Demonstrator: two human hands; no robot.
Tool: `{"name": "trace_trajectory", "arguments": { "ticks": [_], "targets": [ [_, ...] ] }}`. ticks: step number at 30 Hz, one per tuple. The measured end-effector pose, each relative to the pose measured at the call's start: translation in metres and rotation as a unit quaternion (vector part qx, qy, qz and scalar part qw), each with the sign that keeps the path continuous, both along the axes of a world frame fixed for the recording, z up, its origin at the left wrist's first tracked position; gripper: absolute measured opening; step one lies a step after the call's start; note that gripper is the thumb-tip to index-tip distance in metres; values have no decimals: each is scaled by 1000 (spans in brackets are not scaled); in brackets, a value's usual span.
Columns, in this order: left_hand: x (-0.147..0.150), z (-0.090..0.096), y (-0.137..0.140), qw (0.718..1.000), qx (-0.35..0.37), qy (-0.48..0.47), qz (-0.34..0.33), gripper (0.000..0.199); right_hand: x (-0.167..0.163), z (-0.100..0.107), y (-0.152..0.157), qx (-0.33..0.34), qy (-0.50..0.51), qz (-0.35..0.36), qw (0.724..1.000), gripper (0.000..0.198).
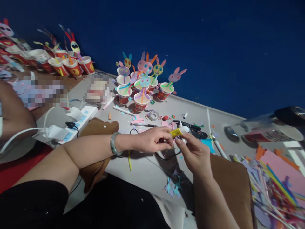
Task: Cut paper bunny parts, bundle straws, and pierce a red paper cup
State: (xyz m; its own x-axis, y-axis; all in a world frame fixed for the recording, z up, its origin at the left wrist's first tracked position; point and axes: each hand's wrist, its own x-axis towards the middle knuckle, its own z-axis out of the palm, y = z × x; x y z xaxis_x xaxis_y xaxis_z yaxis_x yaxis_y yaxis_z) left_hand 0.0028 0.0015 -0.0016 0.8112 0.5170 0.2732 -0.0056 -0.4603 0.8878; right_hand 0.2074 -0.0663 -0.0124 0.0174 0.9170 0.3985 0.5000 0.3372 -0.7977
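A yellow glue stick (178,131) with a white end is up between my two hands, above the table. My left hand (154,140), with a bangle on its wrist, is closed around the yellow body. The fingers of my right hand (196,152) are bent and pinched together at the white end, and seem to touch it. Below and behind the hands lie a ballpoint pen (144,125), a roll of clear tape (153,115) and dark scissors (199,133). A thin black cord runs beneath my hands.
Paper cups with paper rabbit figures (142,101) stand along the blue wall. More red cups (87,65) fill the back left. A white power strip (83,117), another person's arm (15,111), a clear bottle (252,127) and piled straws (278,187) surround the workspace.
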Motion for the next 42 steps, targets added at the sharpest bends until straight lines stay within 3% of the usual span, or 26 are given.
{"name": "trace_trajectory", "arguments": {
  "ticks": [5,9,14,17,21,28,34,42],
  "targets": [
    [-1,3,2,999,27,31,-27,8,-14,-6,5,-69,116,17,991,22],
    [-3,2,2,988,95,121,-26,10,-14,-7,8,-61,185,-1,981,29],
    [-12,-2,5,915,223,337,23,21,2,-9,15,-76,142,-105,981,30],
    [-19,0,10,881,273,386,1,24,7,-11,17,-72,77,-118,987,24],
    [-24,5,13,881,295,360,-89,21,6,-10,17,-74,-21,-65,995,19],
    [-26,0,11,881,285,358,-121,24,3,-12,19,-12,-210,102,972,10],
    [-27,2,10,877,276,377,-118,28,2,-18,21,6,-235,145,961,13],
    [-21,-15,10,869,282,391,-116,28,-4,-26,24,5,-258,179,950,16]
  ]
}}
